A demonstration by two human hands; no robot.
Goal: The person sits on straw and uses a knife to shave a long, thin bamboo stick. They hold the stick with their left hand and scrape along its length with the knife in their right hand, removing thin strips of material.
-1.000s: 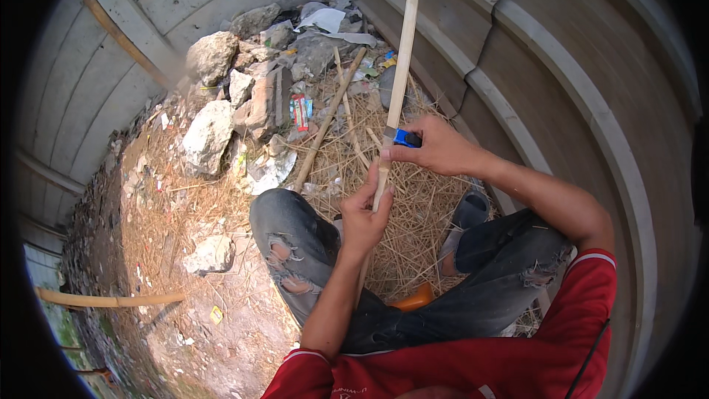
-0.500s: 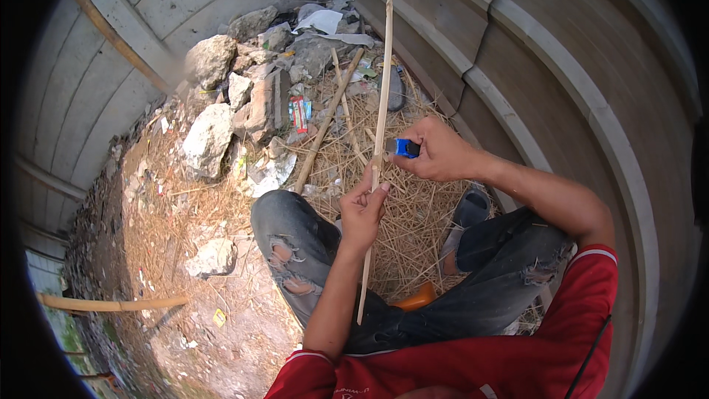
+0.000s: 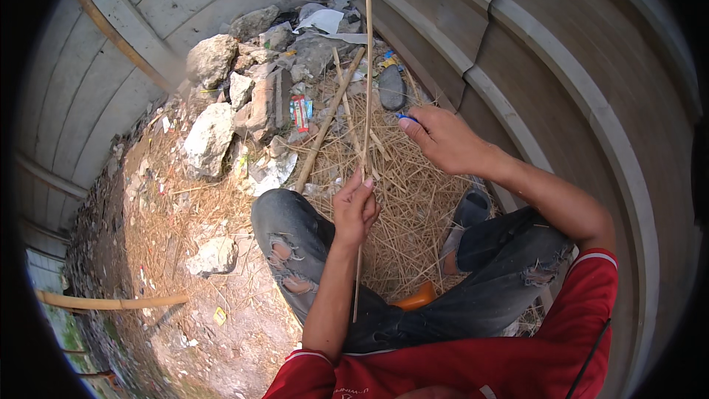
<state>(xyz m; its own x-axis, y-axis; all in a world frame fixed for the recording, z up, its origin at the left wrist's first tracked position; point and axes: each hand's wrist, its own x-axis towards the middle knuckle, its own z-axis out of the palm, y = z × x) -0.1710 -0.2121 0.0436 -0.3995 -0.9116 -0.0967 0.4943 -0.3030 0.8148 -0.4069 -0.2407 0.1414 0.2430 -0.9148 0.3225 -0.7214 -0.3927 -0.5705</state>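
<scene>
A long, thin bamboo strip runs nearly upright through the picture, from the top edge down to my lap. My left hand is closed round its lower part, thumb pressed along it. Off to the right of the strip, my right hand grips a small blue cutter knife. Only a bit of its blue body shows past my fingers; the blade cannot be made out. The knife is apart from the strip. Under both hands lie many thin bamboo shavings.
Rubble rocks and litter lie ahead, with bamboo sticks leaning there. A corrugated wall curves close on my right. An orange object rests by my crossed legs. A bamboo pole juts in at left.
My right hand has moved slightly up and away from the strip, turning so the knife is mostly hidden. The strip has turned edge-on and its upper end has shifted left. My left hand moved slightly left.
</scene>
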